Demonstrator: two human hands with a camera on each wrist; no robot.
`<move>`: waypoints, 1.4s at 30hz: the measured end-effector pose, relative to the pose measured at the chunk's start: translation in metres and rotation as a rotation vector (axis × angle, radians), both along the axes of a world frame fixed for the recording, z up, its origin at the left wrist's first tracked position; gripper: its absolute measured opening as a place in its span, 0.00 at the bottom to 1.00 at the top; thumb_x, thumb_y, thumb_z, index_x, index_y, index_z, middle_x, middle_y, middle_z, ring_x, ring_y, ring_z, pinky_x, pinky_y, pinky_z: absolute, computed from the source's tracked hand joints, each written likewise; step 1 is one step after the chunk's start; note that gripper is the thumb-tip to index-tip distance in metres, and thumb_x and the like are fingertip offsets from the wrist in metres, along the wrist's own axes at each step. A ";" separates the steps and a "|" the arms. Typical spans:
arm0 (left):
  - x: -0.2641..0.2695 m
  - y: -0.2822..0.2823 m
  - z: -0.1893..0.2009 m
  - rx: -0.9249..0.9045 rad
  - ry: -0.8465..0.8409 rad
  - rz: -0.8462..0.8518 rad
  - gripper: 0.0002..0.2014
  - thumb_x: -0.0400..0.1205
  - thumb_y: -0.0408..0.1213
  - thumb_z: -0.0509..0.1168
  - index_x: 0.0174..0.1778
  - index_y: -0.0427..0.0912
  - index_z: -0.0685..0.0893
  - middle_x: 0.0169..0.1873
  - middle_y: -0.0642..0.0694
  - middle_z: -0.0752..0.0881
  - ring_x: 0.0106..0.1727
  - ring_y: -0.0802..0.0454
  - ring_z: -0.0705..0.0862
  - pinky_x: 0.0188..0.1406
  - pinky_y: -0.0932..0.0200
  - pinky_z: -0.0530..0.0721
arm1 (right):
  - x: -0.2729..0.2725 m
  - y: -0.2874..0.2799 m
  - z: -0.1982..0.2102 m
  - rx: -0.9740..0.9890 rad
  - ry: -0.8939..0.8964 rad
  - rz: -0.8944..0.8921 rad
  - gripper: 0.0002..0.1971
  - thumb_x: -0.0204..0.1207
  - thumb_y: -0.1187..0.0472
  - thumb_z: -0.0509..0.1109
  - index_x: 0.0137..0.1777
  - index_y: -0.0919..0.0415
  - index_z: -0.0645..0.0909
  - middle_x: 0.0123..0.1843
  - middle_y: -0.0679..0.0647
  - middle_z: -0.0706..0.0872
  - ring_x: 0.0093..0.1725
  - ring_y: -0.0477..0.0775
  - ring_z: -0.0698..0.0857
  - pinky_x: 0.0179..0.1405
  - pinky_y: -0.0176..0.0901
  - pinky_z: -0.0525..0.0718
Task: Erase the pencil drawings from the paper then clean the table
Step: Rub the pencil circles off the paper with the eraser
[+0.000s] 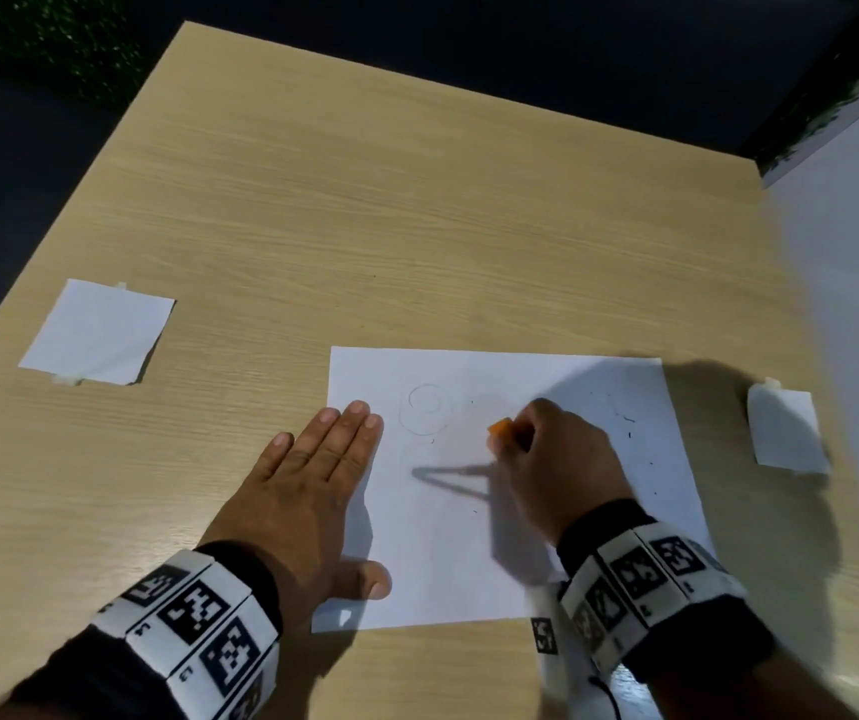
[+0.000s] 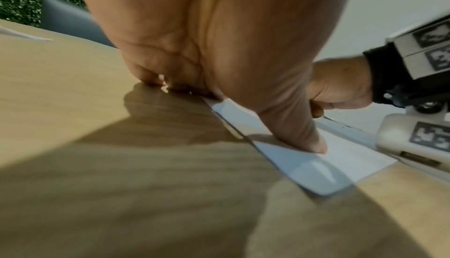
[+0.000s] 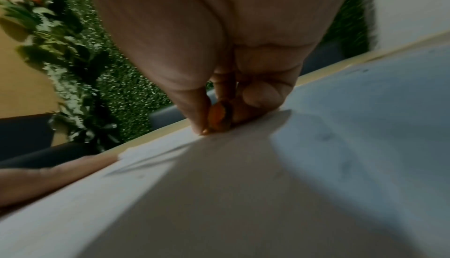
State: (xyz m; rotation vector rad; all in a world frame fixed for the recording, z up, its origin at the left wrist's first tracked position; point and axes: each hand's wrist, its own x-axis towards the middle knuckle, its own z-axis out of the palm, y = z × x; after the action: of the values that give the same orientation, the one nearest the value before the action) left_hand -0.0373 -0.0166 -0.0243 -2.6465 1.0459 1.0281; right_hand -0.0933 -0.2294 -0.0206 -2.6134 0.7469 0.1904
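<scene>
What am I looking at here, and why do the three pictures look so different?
No machine: a person wears three cameras. The head view looks down on a wooden table. The other two sit on the wrists, behind the checkered bands, so the palms fill them. The left hand lies flat, pressing the left edge of the paper still. The right hand pinches an orange eraser against the sheet, near faint pencil circles. Dark eraser crumbs dot the paper. Two small white taped paper pieces lie at either side.

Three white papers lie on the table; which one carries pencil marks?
The large white sheet under both hands: faint circles show on it. The small white slips at left and right look blank.
</scene>
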 end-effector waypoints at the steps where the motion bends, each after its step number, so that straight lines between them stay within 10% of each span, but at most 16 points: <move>1: 0.000 0.000 0.000 -0.002 0.003 -0.001 0.58 0.66 0.79 0.50 0.68 0.50 0.13 0.66 0.55 0.13 0.73 0.55 0.19 0.77 0.51 0.29 | 0.001 0.001 -0.001 -0.011 -0.007 -0.007 0.12 0.81 0.49 0.62 0.46 0.57 0.80 0.44 0.53 0.86 0.47 0.57 0.85 0.40 0.41 0.76; 6: -0.001 0.002 -0.004 -0.018 -0.033 -0.005 0.57 0.65 0.78 0.46 0.68 0.51 0.13 0.70 0.55 0.15 0.73 0.55 0.19 0.77 0.52 0.29 | -0.009 0.066 0.001 0.166 -0.091 0.405 0.08 0.77 0.62 0.65 0.36 0.59 0.79 0.36 0.53 0.83 0.38 0.55 0.81 0.39 0.38 0.74; 12: -0.001 -0.001 0.000 0.020 -0.015 -0.016 0.57 0.68 0.78 0.48 0.68 0.49 0.13 0.68 0.53 0.13 0.73 0.54 0.19 0.77 0.50 0.29 | 0.003 0.002 0.003 0.029 0.035 0.065 0.12 0.81 0.50 0.62 0.44 0.57 0.79 0.45 0.55 0.86 0.49 0.58 0.84 0.41 0.40 0.73; 18: -0.002 -0.003 0.002 0.015 -0.023 0.006 0.58 0.71 0.74 0.54 0.73 0.49 0.17 0.72 0.54 0.17 0.75 0.55 0.21 0.78 0.51 0.31 | 0.002 0.065 0.000 0.271 -0.016 0.354 0.09 0.78 0.51 0.61 0.42 0.56 0.75 0.44 0.59 0.84 0.47 0.62 0.83 0.50 0.49 0.82; 24: -0.001 -0.002 0.001 0.029 -0.012 -0.021 0.58 0.65 0.78 0.47 0.69 0.49 0.14 0.67 0.53 0.13 0.74 0.54 0.19 0.76 0.50 0.27 | 0.021 0.010 0.003 0.027 0.004 0.107 0.11 0.82 0.53 0.60 0.43 0.59 0.74 0.43 0.57 0.83 0.40 0.55 0.77 0.34 0.41 0.72; 30: -0.001 -0.002 0.001 0.013 -0.021 -0.006 0.58 0.68 0.77 0.51 0.73 0.49 0.17 0.71 0.54 0.16 0.75 0.53 0.21 0.76 0.51 0.29 | 0.013 0.064 0.002 0.237 -0.054 0.356 0.07 0.81 0.54 0.63 0.44 0.57 0.74 0.41 0.57 0.82 0.39 0.54 0.81 0.41 0.41 0.79; 37: -0.002 0.000 -0.001 0.003 -0.011 -0.007 0.58 0.69 0.78 0.51 0.71 0.49 0.15 0.71 0.53 0.15 0.74 0.54 0.20 0.78 0.50 0.29 | 0.029 0.017 0.003 0.081 -0.021 0.045 0.12 0.82 0.51 0.62 0.43 0.59 0.75 0.41 0.57 0.84 0.42 0.58 0.79 0.34 0.42 0.72; 42: -0.002 -0.002 0.000 -0.010 -0.024 0.006 0.58 0.70 0.75 0.53 0.73 0.49 0.18 0.71 0.54 0.17 0.75 0.54 0.21 0.77 0.51 0.29 | 0.006 0.063 0.004 0.220 -0.077 0.359 0.10 0.80 0.53 0.64 0.45 0.60 0.77 0.43 0.59 0.85 0.44 0.61 0.83 0.44 0.46 0.80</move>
State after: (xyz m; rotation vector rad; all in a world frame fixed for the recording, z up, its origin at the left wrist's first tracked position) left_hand -0.0394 -0.0183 -0.0239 -2.6649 1.0415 0.9917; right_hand -0.0878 -0.1665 -0.0168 -2.5048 0.2109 0.2568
